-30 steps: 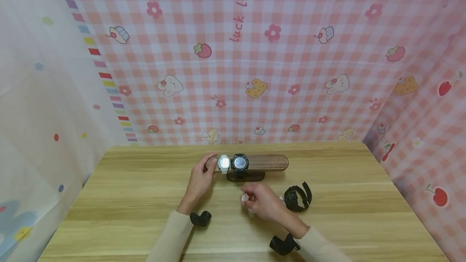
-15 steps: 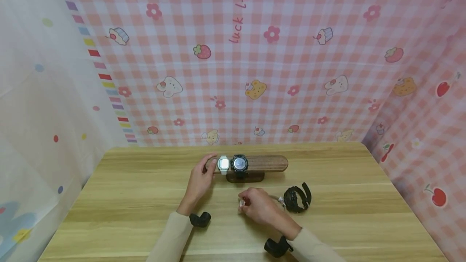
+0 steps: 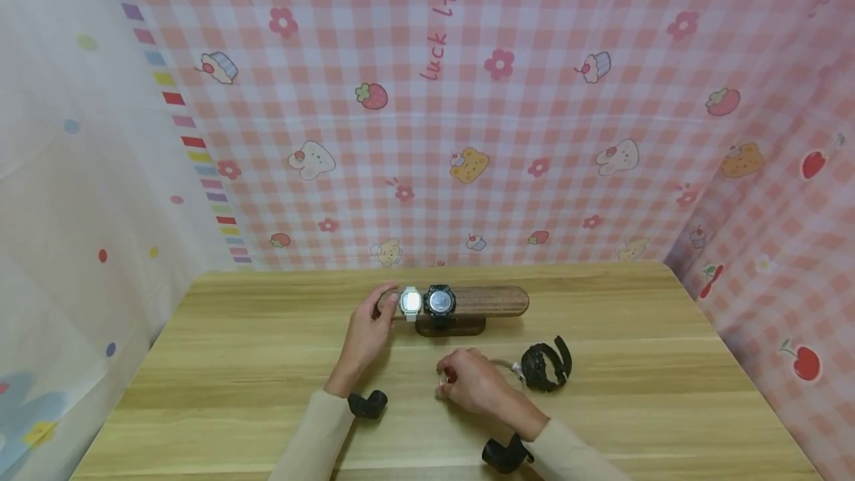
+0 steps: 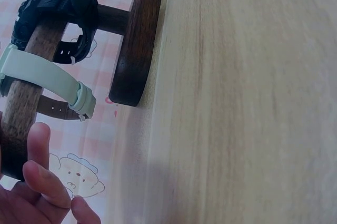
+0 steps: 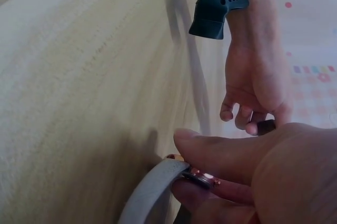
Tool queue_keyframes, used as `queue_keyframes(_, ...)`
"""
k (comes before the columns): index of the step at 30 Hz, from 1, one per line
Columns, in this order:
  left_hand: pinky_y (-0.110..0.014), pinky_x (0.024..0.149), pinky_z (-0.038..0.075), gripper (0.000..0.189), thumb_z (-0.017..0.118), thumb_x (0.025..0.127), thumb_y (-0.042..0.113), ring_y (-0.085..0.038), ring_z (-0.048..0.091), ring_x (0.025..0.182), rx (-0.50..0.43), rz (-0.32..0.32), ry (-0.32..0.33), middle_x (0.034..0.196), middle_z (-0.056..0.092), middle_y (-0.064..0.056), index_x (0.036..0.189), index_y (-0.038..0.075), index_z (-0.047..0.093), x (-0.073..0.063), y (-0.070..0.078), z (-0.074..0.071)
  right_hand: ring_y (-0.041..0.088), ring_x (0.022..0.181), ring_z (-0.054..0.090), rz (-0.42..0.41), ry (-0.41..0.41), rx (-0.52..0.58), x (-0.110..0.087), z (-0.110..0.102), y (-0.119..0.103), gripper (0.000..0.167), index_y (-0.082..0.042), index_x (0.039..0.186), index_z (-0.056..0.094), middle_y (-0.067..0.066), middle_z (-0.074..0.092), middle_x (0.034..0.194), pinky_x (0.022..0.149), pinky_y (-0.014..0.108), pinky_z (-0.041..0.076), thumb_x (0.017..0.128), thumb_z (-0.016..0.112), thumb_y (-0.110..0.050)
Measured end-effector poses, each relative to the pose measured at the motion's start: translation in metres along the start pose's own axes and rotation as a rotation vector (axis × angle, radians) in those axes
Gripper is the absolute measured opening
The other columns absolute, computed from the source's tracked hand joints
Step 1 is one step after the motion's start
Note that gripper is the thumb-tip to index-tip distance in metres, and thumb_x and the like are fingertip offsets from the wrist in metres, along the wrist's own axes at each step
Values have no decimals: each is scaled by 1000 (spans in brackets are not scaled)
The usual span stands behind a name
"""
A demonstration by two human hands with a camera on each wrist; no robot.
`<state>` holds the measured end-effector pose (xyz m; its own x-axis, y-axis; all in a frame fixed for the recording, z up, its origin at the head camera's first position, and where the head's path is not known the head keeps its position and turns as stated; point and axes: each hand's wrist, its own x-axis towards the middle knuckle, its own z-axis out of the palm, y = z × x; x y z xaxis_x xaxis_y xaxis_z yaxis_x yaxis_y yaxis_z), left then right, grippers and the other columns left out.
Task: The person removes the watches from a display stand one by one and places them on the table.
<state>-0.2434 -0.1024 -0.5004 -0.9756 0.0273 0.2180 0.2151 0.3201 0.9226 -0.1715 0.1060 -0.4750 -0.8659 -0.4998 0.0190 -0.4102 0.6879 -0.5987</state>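
Note:
My left hand (image 3: 369,325) grips the left end of a wooden watch stand (image 3: 490,301); in the left wrist view its fingers (image 4: 45,182) curl at the bar's end. A pale mint watch (image 3: 410,303) sits on the bar beside that hand, with a black digital watch (image 3: 440,301) to its right. My right hand (image 3: 476,383) pinches a small watch (image 3: 442,378) between thumb and fingers, in front of the stand. The right wrist view shows its rose-gold case (image 5: 199,178) mostly covered by the fingers and its pale strap (image 5: 152,190) curving down.
A black watch (image 3: 544,366) with a looped strap lies on the wooden table (image 3: 254,392) to the right of my right hand. Black camera mounts (image 3: 367,403) are worn on both wrists. A pink checked cloth (image 3: 508,117) hangs behind the table.
My right hand has moved slightly left and toward me with the small watch, whose face now turns more away from the head view. The left hand stays on the stand.

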Motion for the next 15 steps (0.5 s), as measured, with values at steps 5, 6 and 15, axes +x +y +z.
queue_keyframes(5, -22, 53, 44, 33, 54, 103, 29, -16, 54, 60, -7, 16, 3, 73, 57, -10, 132, 15, 63, 0, -1, 0, 3, 55, 37, 1, -10, 8, 0, 1, 1, 18, -9, 74, 64, -9, 43, 59, 51, 21, 28, 80, 81, -6)
queue_keyframes(6, -22, 53, 44, 33, 54, 104, 28, -16, 54, 60, -8, 10, 4, 73, 57, -10, 132, 15, 62, 0, 0, 0, 3, 55, 36, 1, -10, 9, 0, 1, 1, 19, -9, 73, 63, -9, 42, 59, 51, 21, 27, 80, 80, -6)
queue_keyframes(15, -21, 53, 43, 30, 54, 104, 22, -15, 53, 59, -10, -11, 21, 71, 56, -9, 131, 13, 63, -1, 5, 2, 3, 53, 36, 4, -16, 17, 1, 2, 2, 29, -12, 67, 55, -10, 40, 57, 50, 20, 27, 81, 80, -7)
